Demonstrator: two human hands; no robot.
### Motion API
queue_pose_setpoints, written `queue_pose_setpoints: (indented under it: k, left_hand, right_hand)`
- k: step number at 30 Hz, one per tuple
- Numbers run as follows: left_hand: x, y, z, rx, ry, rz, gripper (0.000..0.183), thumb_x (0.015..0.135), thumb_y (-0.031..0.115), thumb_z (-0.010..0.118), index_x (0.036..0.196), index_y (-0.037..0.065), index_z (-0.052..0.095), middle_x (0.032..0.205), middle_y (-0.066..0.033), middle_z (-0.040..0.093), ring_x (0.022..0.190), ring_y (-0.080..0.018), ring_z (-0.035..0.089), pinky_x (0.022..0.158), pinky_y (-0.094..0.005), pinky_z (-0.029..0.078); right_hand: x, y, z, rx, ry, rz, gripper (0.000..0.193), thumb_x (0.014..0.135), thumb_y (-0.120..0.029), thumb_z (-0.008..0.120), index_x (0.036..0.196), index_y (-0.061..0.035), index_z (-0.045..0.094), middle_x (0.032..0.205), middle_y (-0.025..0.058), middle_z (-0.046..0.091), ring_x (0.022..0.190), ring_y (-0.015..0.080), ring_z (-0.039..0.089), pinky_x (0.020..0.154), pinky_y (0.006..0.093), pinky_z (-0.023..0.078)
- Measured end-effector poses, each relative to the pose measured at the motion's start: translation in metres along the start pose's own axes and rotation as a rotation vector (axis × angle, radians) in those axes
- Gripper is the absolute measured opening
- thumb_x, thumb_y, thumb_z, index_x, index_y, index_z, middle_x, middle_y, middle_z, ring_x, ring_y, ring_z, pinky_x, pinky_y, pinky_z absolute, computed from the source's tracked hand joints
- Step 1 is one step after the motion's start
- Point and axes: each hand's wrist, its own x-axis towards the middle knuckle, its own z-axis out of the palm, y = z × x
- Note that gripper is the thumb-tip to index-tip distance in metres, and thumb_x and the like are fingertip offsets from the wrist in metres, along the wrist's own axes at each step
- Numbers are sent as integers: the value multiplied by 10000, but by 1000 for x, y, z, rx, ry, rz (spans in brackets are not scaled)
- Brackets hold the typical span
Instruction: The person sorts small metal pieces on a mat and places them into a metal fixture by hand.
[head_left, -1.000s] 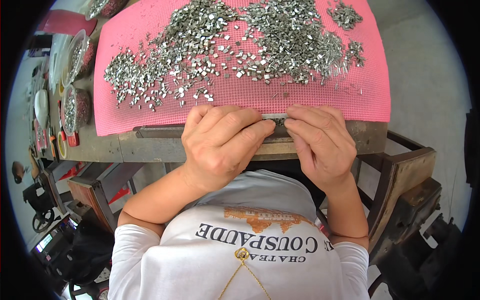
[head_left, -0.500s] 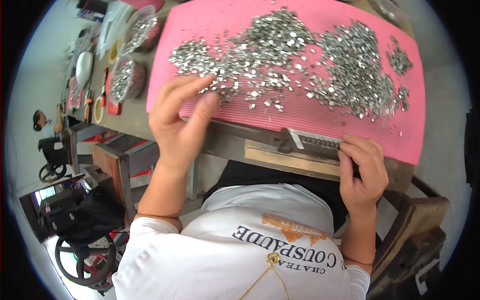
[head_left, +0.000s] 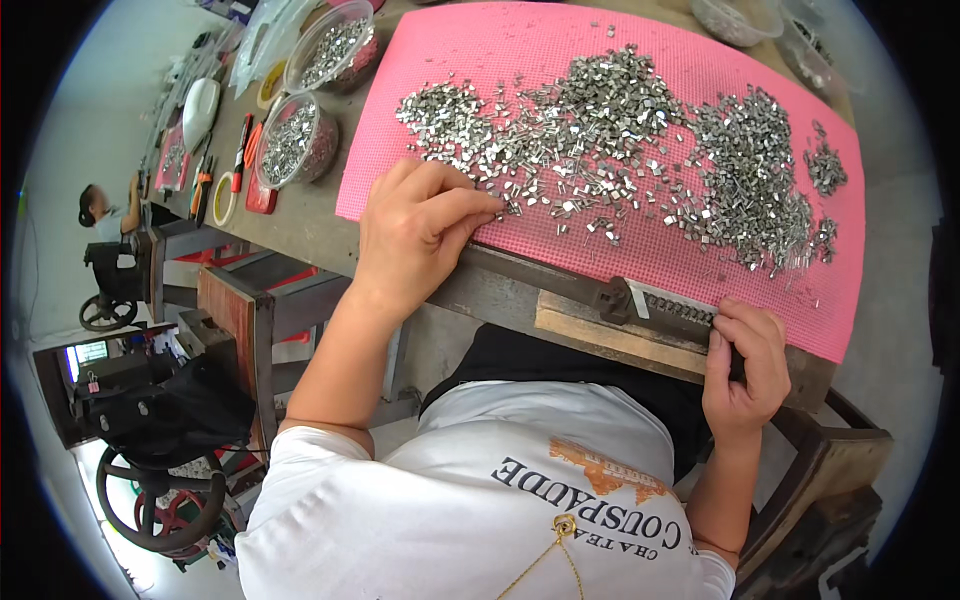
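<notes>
Small shiny metal pieces (head_left: 615,95) lie heaped and scattered over a pink ribbed mat (head_left: 600,255). My left hand (head_left: 415,235) reaches to the near left edge of the scatter, thumb and fingertips pinched together on the mat. What sits in that pinch is too small to make out. At the table's front edge lies a dark metal bar-shaped holder (head_left: 618,303) with a row of small pieces along its top. My right hand (head_left: 745,365) has its fingers closed round the holder's right end, which they partly hide.
Clear tubs of metal pieces (head_left: 297,140) stand left of the mat, near tape rolls (head_left: 225,198), a red-black marker (head_left: 243,152) and orange-handled pliers (head_left: 203,188). More plastic tubs (head_left: 738,20) are at the back right. A wooden strip (head_left: 610,332) runs below the holder. Another person (head_left: 105,215) sits far left.
My left hand has gone from spread fingers over the pieces to a pinch low at their edge. My right hand keeps its grip on the holder. The whole view has shifted slightly.
</notes>
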Motion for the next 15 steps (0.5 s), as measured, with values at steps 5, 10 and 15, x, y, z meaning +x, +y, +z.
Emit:
queue_pose_setpoints:
  k: [5,10,15]
  left_hand:
    - [12,0,-4,189,-99,167,110,821,117,775,913,166,740,890,8,665,873,-237,613,755,-391,450]
    - [6,7,0,-87,-51,-45,50,900,0,683,932,38,679,913,-103,672,848,-291,642,773,-385,494]
    - [10,64,22,-413,-53,-21,89,831,6,728,903,50,699,920,-85,701,870,-250,657,827,-362,507]
  right_hand:
    - [2,-2,2,2,30,5,258,781,129,737,1002,-3,710,1004,150,749,899,308,721,828,408,534]
    - [-1,0,-5,-79,174,12,244,795,111,724,1005,-11,713,1023,141,746,920,299,716,868,395,511]
    - [-14,11,-6,-7,283,190,185,844,78,710,1011,-1,724,1034,135,744,943,272,694,870,365,508]
